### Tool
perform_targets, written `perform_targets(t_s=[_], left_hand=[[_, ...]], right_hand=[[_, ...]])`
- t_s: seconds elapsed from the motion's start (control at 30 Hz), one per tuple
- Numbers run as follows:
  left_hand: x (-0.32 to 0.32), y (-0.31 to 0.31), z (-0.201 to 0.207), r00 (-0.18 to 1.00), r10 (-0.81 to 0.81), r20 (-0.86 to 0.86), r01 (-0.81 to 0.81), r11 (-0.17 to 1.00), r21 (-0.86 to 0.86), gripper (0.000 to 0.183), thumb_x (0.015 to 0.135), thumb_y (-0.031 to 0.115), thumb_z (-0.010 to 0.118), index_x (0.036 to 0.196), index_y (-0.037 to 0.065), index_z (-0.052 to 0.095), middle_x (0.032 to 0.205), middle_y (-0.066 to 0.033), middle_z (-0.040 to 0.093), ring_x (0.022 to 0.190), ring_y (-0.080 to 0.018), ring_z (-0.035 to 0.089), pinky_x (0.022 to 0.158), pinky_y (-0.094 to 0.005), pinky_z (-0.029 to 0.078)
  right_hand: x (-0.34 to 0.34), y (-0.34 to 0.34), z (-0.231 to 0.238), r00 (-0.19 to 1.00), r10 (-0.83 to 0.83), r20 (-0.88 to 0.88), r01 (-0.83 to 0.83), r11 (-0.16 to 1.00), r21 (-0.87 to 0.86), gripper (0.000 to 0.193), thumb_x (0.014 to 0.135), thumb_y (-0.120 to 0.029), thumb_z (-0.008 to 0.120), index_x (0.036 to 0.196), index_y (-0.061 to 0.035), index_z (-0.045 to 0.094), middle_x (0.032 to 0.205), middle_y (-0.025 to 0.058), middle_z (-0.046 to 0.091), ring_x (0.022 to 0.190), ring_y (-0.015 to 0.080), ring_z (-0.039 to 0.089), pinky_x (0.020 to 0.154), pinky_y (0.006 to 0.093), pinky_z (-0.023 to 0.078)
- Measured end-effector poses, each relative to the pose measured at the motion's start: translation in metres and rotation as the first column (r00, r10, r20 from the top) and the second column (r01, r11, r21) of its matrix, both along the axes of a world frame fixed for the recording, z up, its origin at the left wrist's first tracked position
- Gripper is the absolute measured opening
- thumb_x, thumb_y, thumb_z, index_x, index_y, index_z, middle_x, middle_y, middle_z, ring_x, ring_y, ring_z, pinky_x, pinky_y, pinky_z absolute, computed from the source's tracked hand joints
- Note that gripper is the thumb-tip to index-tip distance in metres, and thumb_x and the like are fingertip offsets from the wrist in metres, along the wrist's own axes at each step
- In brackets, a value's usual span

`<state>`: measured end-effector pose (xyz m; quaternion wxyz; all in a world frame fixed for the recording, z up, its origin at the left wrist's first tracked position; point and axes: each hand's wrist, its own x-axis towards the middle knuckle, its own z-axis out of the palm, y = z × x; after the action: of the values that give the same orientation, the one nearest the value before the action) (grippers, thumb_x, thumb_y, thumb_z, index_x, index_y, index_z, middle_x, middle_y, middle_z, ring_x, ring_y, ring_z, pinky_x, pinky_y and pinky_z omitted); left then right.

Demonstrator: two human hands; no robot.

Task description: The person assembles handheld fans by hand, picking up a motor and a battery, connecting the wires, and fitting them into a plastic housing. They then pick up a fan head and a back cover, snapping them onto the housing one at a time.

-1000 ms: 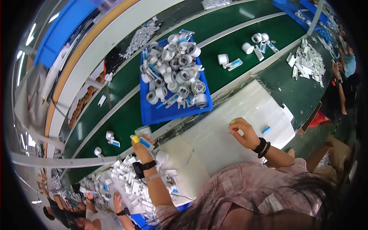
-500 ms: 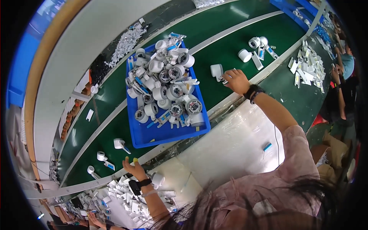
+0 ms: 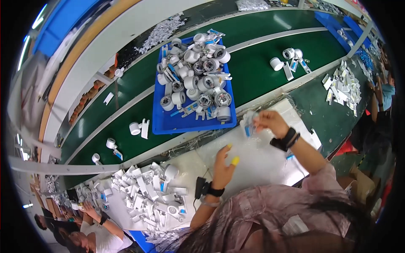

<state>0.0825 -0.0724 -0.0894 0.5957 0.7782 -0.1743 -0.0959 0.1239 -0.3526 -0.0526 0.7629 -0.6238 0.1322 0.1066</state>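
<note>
My right hand [image 3: 272, 123] pinches a white plastic part with a blue strip [image 3: 248, 124] above the pale worktop; motion blurs its shape. Just left of it, my left hand [image 3: 223, 169] is held over the worktop with fingers apart and nothing in it. Yellow covers sit on two of its fingertips. Beyond both hands, a blue tray [image 3: 168, 126] rests on the green conveyor belt, heaped with white round-headed parts [image 3: 192, 82], several with blue strips. Left of the tray, a white round part with a flat handle [image 3: 136, 128] lies on the belt.
A pile of white plastic pieces [image 3: 145, 189] covers the worktop at my left. More white parts [image 3: 291, 61] lie on the belt at right, and flat white pieces [image 3: 344, 86] on the green side table. A co-worker [image 3: 101, 227] works at lower left.
My right hand has drawn back from the belt to the worktop with the white part. My left hand has moved right, away from the belt's near edge. The whole view has shifted.
</note>
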Motion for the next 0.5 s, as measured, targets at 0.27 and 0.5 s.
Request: perform_targets(t_s=[0.27, 0.5], left_hand=[[-0.041, -0.021, 0.038, 0.995, -0.043, -0.092, 0.033, 0.994, -0.100, 0.054, 0.085, 0.009, 0.068, 0.132, -0.002, 0.043, 0.120, -0.0128, 0.055, 0.105, -0.0208, 0.056, 0.091, -0.0318, 0.045], [-0.070, 0.004, 0.070, 0.905, -0.338, -0.259, 0.289, 0.934, -0.208, 0.025, 0.095, 0.008, 0.051, 0.119, 0.002, 0.054, 0.088, -0.0025, 0.060, 0.076, -0.0081, 0.058, 0.067, -0.0238, 0.047]], right_hand=[[-0.121, 0.073, 0.023, 0.995, 0.046, -0.091, 0.016, 0.809, 0.587, 0.016, 0.094, -0.018, 0.060, 0.096, -0.0028, 0.065, 0.091, 0.0087, 0.069, 0.067, 0.0132, 0.066, 0.063, 0.0225, 0.053], [-0.157, 0.065, -0.007, 0.952, 0.231, 0.199, -0.195, 0.963, -0.185, 0.020, 0.095, -0.019, 0.059, 0.101, -0.0013, 0.065, 0.107, 0.0038, 0.060, 0.095, 0.0095, 0.056, 0.081, 0.0247, 0.045]])
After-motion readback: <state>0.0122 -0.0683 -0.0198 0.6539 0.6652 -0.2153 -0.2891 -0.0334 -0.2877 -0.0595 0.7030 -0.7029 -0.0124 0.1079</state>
